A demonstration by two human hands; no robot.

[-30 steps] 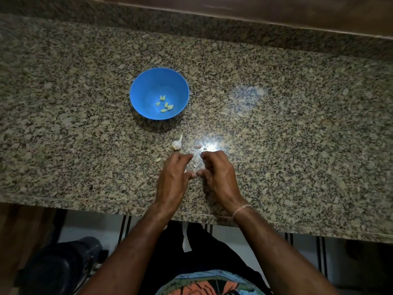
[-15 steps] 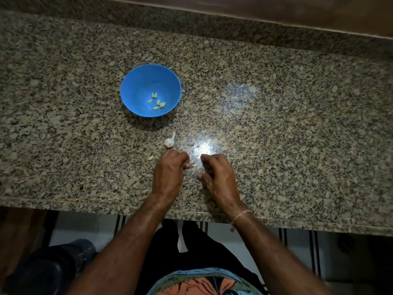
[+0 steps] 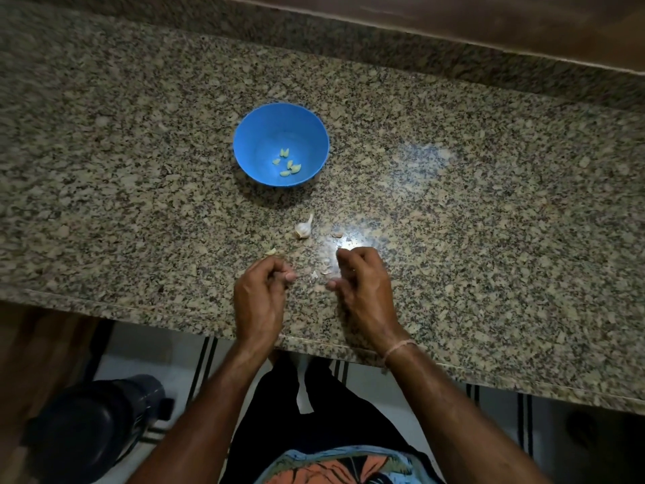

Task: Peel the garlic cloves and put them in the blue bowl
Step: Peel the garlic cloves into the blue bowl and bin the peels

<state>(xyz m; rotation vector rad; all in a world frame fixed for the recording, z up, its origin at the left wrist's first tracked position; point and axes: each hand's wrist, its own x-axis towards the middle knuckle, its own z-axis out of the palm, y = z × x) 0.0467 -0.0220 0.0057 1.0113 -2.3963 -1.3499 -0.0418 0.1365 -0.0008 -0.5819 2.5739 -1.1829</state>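
A blue bowl (image 3: pixel 251 134) is seen on the speckled stone bench (image 3: pixel 488 204), a little above and left of the middle of the frame. Several peeled garlic cloves (image 3: pixel 288 164) are lying on its bottom. Below the bowl, toward the centre of the frame, a small piece of garlic bulb (image 3: pixel 303 229) with a pointed stalk is placed on the bench, apart from the bowl. Just to the right of it a tiny bit of peel (image 3: pixel 337 234) is found. Another small pale bit (image 3: pixel 271 252) is seen at the lower left of the bulb, near the left hand.

Both hands are held over the near edge of the bench, in the lower middle of the frame, close together but not touching. The left hand (image 3: pixel 260 298) is curled, with the thumb pressed against the fingers; whether something is pinched in this grip cannot be told. The right hand (image 3: pixel 364 288) is curled too, and it cannot be told whether anything is held in its grip. Some scraps of skin (image 3: pixel 326 270) are scattered on the bench between the two hands. A thin band (image 3: pixel 399 347) is worn on the right wrist.
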